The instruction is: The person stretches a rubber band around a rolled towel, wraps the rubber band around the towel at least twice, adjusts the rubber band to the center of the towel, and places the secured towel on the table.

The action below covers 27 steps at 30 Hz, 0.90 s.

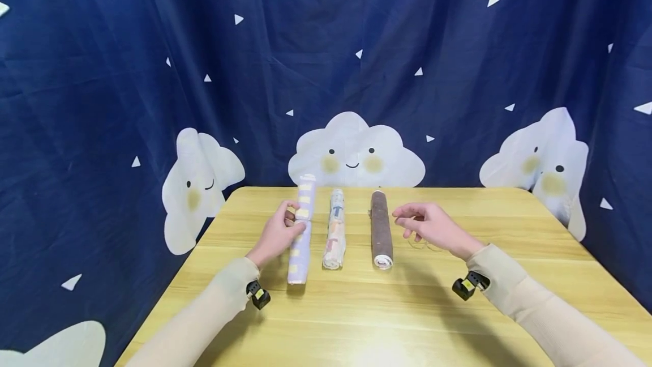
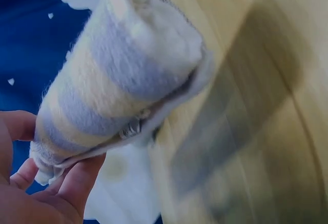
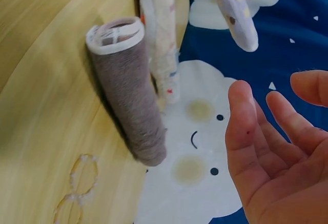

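Note:
My left hand [image 1: 277, 237] grips a rolled lavender towel with pale yellow checks [image 1: 299, 256] around its middle. In the left wrist view the towel [image 2: 110, 75] is lifted off the wood, casting a shadow, with the thumb and fingers at its far part. To its right lies a rolled white patterned towel [image 1: 334, 237]. Farther right is a rolled brown towel [image 1: 381, 225] with a white-edged end. My right hand [image 1: 433, 224] hovers just right of the brown roll, holding nothing, its fingers loosely bent and apart in the right wrist view.
Thin beaded-looking rings [image 3: 84, 175] lie on the wooden table [image 1: 356, 310] below the right hand. A dark blue curtain [image 1: 316, 61] with white clouds and triangles hangs behind the table and along both sides.

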{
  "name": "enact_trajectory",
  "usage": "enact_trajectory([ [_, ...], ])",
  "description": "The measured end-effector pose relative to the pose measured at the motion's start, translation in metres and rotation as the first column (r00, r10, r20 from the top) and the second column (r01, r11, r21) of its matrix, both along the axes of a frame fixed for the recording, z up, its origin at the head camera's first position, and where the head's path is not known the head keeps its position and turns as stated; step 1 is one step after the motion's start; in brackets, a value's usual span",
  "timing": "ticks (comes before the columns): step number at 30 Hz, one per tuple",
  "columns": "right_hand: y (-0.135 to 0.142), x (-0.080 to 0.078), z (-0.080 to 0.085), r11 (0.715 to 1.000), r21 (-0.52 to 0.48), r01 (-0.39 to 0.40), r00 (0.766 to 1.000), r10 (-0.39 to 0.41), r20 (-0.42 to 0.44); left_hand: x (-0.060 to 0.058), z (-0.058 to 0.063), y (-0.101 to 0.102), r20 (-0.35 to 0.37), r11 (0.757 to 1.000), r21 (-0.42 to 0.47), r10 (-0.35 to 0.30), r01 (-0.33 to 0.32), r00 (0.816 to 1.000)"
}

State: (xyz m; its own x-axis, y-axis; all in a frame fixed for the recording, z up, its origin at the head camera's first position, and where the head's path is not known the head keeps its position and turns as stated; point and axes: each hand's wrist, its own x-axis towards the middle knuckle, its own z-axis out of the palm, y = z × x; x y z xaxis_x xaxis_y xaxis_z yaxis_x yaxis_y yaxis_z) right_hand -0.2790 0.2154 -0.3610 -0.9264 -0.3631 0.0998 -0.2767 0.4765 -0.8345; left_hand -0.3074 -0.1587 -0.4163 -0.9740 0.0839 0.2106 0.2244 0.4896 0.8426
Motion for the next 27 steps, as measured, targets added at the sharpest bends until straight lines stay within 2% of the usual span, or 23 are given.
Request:
enact_trajectory([
  [4,0.004,-0.001,-0.007,1.000,0.017,-0.009,1.000,0.008,0.022,-0.013,-0.006,-0.011,0.050,1.000,-0.006,0.003,-0.002,0.999],
  [7,0.007,-0.003,-0.011,0.999,0.025,-0.020,0.999,0.019,0.026,-0.021,-0.008,-0.018,0.060,1.000,-0.029,0.005,-0.003,0.998],
  [15,0.014,-0.004,-0.022,0.999,0.045,0.007,0.999,-0.009,0.048,-0.040,-0.019,-0.031,0.107,0.994,-0.110,0.034,-0.022,0.994],
  [21,0.020,-0.004,-0.026,0.999,0.049,0.011,0.999,-0.013,0.049,-0.057,-0.026,-0.034,0.151,0.986,-0.165,0.055,-0.030,0.987],
  [27,0.022,-0.005,-0.032,0.998,0.057,0.025,0.998,-0.028,0.055,-0.069,-0.026,-0.034,0.206,0.977,-0.213,0.045,-0.001,0.978],
])
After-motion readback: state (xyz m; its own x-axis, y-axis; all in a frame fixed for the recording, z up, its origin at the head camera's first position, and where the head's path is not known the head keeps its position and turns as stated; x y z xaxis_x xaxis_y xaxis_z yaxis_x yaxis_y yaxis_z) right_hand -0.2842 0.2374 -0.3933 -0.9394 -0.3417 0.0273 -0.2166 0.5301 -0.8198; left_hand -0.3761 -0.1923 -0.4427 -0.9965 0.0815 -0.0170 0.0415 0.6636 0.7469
